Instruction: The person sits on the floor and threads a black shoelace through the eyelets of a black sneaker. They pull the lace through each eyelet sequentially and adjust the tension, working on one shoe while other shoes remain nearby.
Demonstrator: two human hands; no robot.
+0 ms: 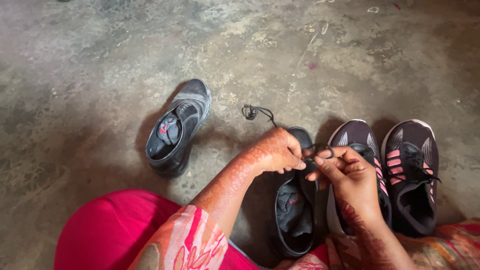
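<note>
My left hand (274, 150) and my right hand (345, 172) meet over a black shoe (295, 215) that stands on the floor in front of me. Both hands pinch its dark lace (257, 112) near the tongue; one loose end of the lace curls on the floor beyond the toe. Inside the shoe lies a dark sock with a red mark. Both hands carry reddish-brown patterned staining.
A second black shoe (177, 131) with a sock inside lies apart to the left on the stained concrete floor (100, 75). Two dark sneakers with pink stripes (412, 175) stand side by side at the right. My pink-clad knee (110, 232) fills the lower left.
</note>
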